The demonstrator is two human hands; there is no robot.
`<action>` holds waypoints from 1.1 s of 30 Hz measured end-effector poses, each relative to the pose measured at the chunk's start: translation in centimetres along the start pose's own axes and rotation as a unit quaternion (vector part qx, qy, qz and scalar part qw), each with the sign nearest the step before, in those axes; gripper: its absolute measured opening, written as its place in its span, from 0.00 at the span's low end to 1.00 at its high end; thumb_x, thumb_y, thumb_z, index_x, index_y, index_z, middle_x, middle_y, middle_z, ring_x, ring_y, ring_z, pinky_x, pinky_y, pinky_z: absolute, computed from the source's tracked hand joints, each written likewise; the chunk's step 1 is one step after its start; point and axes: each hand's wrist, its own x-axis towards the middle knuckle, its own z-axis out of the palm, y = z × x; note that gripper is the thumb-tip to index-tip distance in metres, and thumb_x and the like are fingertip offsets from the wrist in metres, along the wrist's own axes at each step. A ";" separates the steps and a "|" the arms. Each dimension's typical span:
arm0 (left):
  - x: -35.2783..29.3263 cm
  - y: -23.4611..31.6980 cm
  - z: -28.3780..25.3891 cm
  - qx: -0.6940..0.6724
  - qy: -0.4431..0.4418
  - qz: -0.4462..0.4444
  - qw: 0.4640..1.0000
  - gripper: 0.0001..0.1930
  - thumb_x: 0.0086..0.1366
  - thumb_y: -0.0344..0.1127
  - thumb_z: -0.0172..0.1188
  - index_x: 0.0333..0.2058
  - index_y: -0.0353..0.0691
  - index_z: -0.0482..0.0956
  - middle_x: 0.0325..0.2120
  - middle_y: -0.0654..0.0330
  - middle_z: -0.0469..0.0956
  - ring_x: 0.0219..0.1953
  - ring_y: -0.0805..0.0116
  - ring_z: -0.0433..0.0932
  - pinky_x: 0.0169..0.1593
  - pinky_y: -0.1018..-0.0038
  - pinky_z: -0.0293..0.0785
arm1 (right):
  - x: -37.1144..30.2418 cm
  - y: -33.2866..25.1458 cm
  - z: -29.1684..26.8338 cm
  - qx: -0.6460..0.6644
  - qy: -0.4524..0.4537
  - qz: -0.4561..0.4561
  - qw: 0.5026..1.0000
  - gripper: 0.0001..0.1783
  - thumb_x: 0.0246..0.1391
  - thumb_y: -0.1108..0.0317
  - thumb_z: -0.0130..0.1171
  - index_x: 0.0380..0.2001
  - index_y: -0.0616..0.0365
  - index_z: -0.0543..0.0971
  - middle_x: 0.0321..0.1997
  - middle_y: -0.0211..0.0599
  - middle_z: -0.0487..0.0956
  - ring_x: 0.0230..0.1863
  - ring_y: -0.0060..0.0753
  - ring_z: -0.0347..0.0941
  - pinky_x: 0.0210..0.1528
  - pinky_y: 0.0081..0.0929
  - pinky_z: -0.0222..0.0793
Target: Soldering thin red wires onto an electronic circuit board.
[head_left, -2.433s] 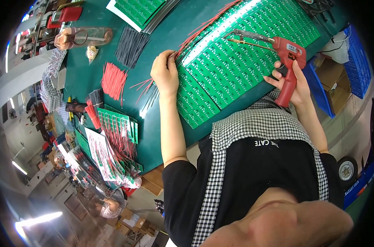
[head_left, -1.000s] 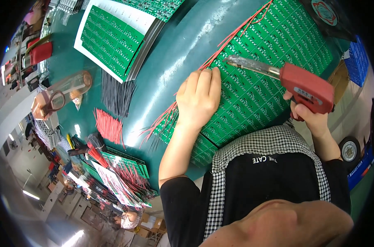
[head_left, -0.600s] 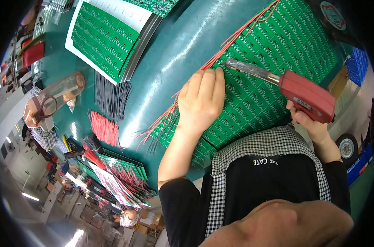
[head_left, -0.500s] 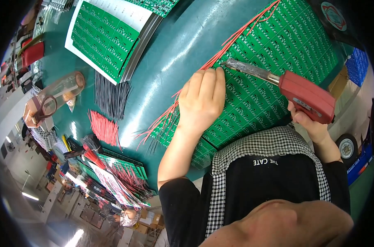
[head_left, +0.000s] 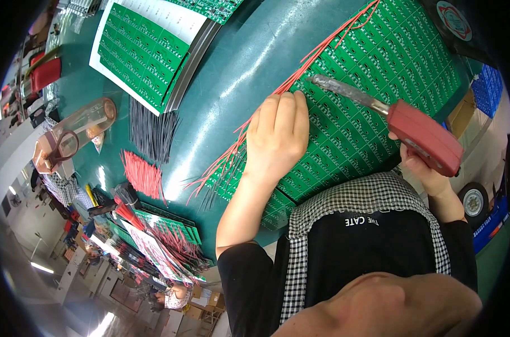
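— What's off at nine o'clock from the left hand (head_left: 276, 139)?

— Loose red wires (head_left: 142, 174) and black wires (head_left: 152, 130) on the green table (head_left: 232, 62).

— And the hand itself?

— Flat, fingers together, pressing the circuit panel (head_left: 389, 73) — red leads (head_left: 300, 73) run past at twelve o'clock.

— The right hand (head_left: 420, 168)?

— At three o'clock, clenched round a red soldering gun (head_left: 420, 136), tip over the panel.

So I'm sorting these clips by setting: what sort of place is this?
Most likely an electronics assembly workshop. The right hand holds a red soldering gun over a green circuit board panel, and bundles of cut red wires lie on the bench.
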 end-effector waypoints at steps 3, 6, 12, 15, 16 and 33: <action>-0.1 0.0 0.0 0.005 0.007 0.004 1.000 0.12 0.46 0.27 0.53 0.32 0.31 0.73 0.26 0.57 0.70 0.30 0.66 0.72 0.31 0.76 0.71 | -0.4 1.0 -0.5 -0.004 -0.016 -0.043 0.999 0.28 0.42 0.71 0.62 0.50 0.62 0.67 0.35 0.30 0.73 0.31 0.18 0.65 0.33 0.17 0.61; 0.0 0.1 0.1 0.007 0.002 0.000 1.000 0.12 0.45 0.27 0.53 0.32 0.32 0.73 0.26 0.57 0.70 0.30 0.66 0.72 0.31 0.76 0.71 | -0.2 0.3 -0.1 0.012 -0.016 -0.031 0.999 0.24 0.45 0.72 0.60 0.48 0.62 0.69 0.32 0.29 0.72 0.29 0.16 0.63 0.31 0.16 0.60; 0.1 0.0 0.4 -0.010 0.017 -0.021 1.000 0.13 0.44 0.28 0.53 0.32 0.33 0.74 0.26 0.58 0.71 0.30 0.67 0.72 0.30 0.77 0.70 | 0.1 -0.3 -0.5 0.025 -0.017 -0.015 0.999 0.20 0.48 0.70 0.58 0.46 0.62 0.71 0.33 0.29 0.73 0.27 0.16 0.60 0.30 0.16 0.58; 0.5 0.3 0.4 -0.028 0.044 -0.032 0.998 0.13 0.43 0.28 0.54 0.31 0.34 0.74 0.27 0.59 0.71 0.30 0.67 0.72 0.29 0.77 0.69 | 0.1 -0.1 -0.8 0.001 -0.025 -0.024 0.999 0.20 0.48 0.70 0.58 0.46 0.62 0.71 0.36 0.30 0.74 0.27 0.15 0.60 0.30 0.16 0.58; 0.9 0.5 0.4 -0.032 0.042 -0.026 0.998 0.13 0.43 0.28 0.54 0.31 0.34 0.74 0.27 0.59 0.71 0.30 0.67 0.72 0.29 0.76 0.69 | 0.2 -0.1 -0.8 -0.004 -0.023 -0.035 0.999 0.20 0.47 0.70 0.58 0.46 0.62 0.71 0.37 0.30 0.75 0.28 0.15 0.61 0.31 0.16 0.59; 1.5 0.6 0.8 -0.048 0.020 -0.010 0.999 0.12 0.44 0.26 0.54 0.31 0.33 0.73 0.27 0.57 0.70 0.30 0.65 0.72 0.30 0.75 0.70 | -0.7 0.5 -1.0 -0.006 0.003 0.010 1.000 0.18 0.46 0.72 0.60 0.43 0.60 0.72 0.35 0.29 0.73 0.35 0.19 0.67 0.37 0.19 0.64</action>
